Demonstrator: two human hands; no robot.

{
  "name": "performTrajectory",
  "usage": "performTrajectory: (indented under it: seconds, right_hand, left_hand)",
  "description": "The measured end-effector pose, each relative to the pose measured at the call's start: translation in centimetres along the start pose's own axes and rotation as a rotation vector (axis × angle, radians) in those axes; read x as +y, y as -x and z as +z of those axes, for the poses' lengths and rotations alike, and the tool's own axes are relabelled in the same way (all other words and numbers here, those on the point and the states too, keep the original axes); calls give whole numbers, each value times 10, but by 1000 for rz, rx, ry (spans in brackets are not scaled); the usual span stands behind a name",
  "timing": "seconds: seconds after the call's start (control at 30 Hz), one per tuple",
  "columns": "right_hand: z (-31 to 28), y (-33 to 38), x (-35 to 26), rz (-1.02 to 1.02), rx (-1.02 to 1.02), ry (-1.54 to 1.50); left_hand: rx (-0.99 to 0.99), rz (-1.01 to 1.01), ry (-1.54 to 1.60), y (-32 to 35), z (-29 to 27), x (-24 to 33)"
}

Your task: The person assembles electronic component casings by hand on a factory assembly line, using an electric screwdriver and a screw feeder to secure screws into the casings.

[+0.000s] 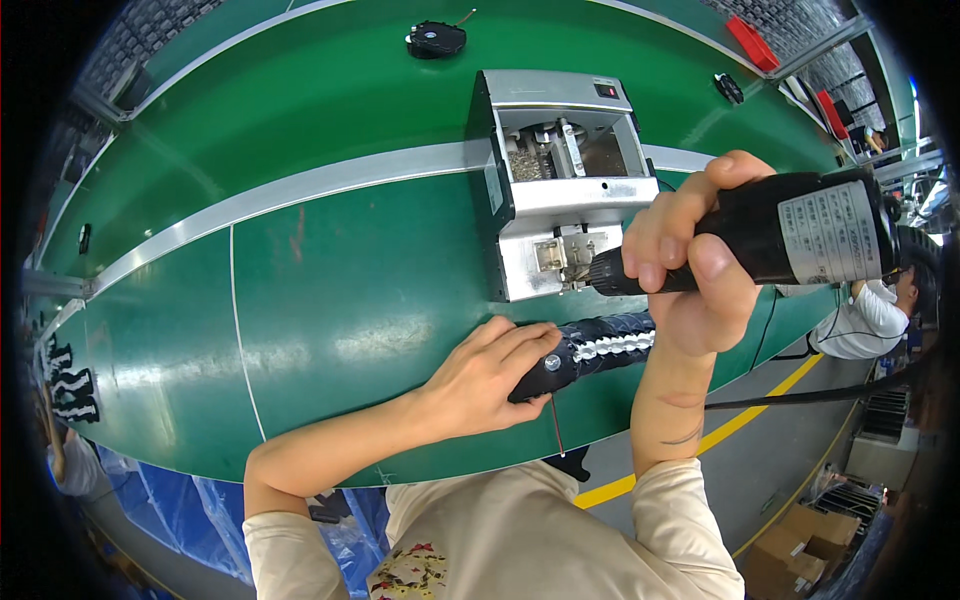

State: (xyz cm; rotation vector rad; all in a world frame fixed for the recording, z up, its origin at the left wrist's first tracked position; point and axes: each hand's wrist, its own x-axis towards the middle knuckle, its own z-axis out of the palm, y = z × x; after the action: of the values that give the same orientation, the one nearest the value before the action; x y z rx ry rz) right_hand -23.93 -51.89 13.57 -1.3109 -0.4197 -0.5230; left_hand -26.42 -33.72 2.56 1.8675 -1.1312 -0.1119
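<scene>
My right hand [705,255] is closed round a black electric screwdriver [755,228] with a pale label on its body. The screwdriver lies nearly level, its nose pointing left at the front outlet of a silver screw feeder [555,205]. Whether the bit touches a screw there is too small to tell. Nearer to me, my left hand [490,375] grips the left end of a long black part [605,345] with a white ribbed strip along it. That part lies on the green bench, and my right forearm hides its right end. A thin reddish wire [556,425] sticks out below it.
Beyond a metal rail [300,185] runs a green conveyor belt [300,100] carrying a round black device [437,40] and a smaller black one [729,89]. Black parts [72,385] stand at the far left. A cable [810,396] crosses at right, where a person [862,322] sits.
</scene>
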Motion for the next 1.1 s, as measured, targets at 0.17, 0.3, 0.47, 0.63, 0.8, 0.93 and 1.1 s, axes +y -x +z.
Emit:
performTrajectory:
  seconds: [0.17,0.3,0.47,0.63,0.8,0.93,1.1]
  right_hand:
    - [1,-2,5,86,-3,96]
    - [-1,-1,-1,34,-9,0]
    - [3,-4,-4,14,19,-53]
    - [2,-14,5,70,-25,73]
    - [9,-14,7,121,66,-17]
    - [10,6,-4,104,85,40]
    - [5,32,-17,127,82,-137]
  left_hand:
    - [0,9,8,-1,1,0]
    - [11,16,-4,2,2,-3]
    - [-2,12,-10,2,0,-1]
    - [5,20,-13,1,2,-1]
    - [7,13,-6,2,2,-1]
    - [35,26,2,2,2,-3]
    - [12,2,8,3,2,-4]
